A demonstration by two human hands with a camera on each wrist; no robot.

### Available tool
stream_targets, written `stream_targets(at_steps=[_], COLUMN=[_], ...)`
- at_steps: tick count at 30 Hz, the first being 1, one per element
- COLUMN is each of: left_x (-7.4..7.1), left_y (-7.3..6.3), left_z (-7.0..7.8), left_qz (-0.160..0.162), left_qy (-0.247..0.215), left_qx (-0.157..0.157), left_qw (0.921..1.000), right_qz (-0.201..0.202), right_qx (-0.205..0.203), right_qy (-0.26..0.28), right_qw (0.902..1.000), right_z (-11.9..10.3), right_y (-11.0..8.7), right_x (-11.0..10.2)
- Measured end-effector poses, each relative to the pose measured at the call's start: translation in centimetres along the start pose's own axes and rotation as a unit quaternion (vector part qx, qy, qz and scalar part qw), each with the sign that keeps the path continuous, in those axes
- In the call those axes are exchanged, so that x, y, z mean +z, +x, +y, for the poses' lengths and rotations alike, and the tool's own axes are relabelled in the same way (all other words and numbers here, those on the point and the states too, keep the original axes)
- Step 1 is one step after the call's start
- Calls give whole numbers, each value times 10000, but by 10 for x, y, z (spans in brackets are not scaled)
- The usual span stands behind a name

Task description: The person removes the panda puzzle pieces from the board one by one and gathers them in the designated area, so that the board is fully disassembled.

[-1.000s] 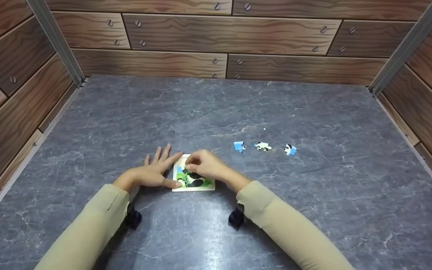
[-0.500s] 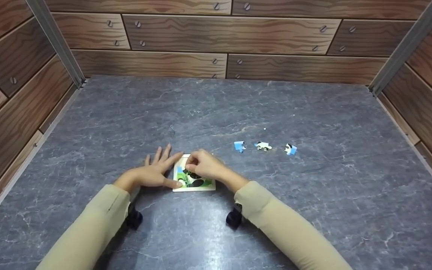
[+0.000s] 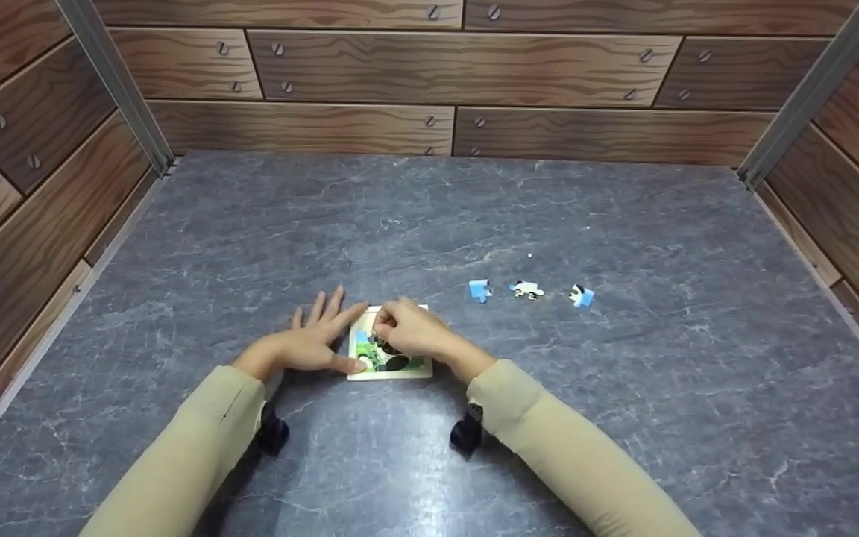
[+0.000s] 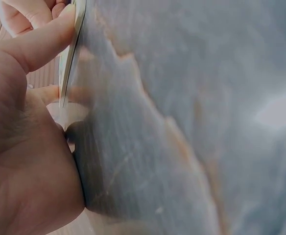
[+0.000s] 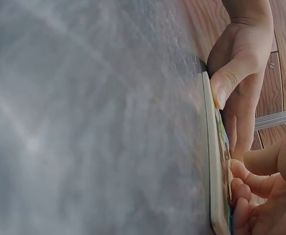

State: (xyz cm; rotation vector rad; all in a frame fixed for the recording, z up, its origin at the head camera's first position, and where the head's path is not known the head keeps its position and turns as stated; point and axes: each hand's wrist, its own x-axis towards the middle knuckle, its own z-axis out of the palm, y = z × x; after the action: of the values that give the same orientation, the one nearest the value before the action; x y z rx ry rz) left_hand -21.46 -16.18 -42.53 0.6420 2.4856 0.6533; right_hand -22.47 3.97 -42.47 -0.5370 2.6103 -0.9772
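A small panda jigsaw puzzle [image 3: 396,365] in a pale frame lies on the dark table, its picture green, black, white and blue. My left hand [image 3: 306,344] is spread at its left side, with the thumb on the lower left corner and the index finger at the upper left edge. My right hand [image 3: 414,328] bends over the upper right part, its fingers curled and its fingertips down at the picture. In the right wrist view those fingertips [image 5: 238,169] meet the puzzle's face, the thumb close beside them. I cannot tell whether they pinch a piece.
Three loose jigsaw pieces lie in a row to the right: a blue piece [image 3: 480,290], a white and black piece [image 3: 526,289] and a blue, black and white piece [image 3: 581,296]. Wood-patterned walls [image 3: 355,67] enclose the back and sides of the table.
My right fingers have shifted very slightly over the puzzle. The left hand keeps its place on the frame, and the loose pieces have not moved.
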Motion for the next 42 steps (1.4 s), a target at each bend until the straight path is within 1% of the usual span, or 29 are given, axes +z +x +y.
stream_targets(at_steps=[4, 8, 10, 12, 15, 20, 29, 36, 42], left_x=[0, 0, 0, 0, 0, 0, 0, 1, 0], left_y=[1, 1, 1, 1, 0, 0, 1, 0, 1], left_z=[0, 0, 0, 0, 0, 1, 0, 0, -1], left_qz=[11, 23, 19, 9, 2, -32, -73, -63, -22], left_qy=[2, -13, -23, -32, -52, -116, -193, -157, -99], left_qx=[-15, -34, -48, -63, -82, -101, -135, -106, -68], left_qw=[10000, 10000, 10000, 10000, 10000, 9999, 9997, 9998, 9999], right_qz=[-144, -300, -328, -301, -154, 105, 101, 148, 128], right_qx=[-184, -314, -377, -453, -527, -375, -365, -342, -465], right_qy=[705, 1475, 1733, 1858, 1913, 1904, 1838, 1558, 1773], right_qw=[9972, 9881, 9836, 9811, 9800, 9809, 9822, 9871, 9830], right_z=[3, 7, 9, 11, 12, 13, 12, 10, 11], right_y=[0, -1, -1, -2, 0, 0, 0, -3, -4], right_x=[-3, -4, -4, -4, -1, 0, 0, 0, 0])
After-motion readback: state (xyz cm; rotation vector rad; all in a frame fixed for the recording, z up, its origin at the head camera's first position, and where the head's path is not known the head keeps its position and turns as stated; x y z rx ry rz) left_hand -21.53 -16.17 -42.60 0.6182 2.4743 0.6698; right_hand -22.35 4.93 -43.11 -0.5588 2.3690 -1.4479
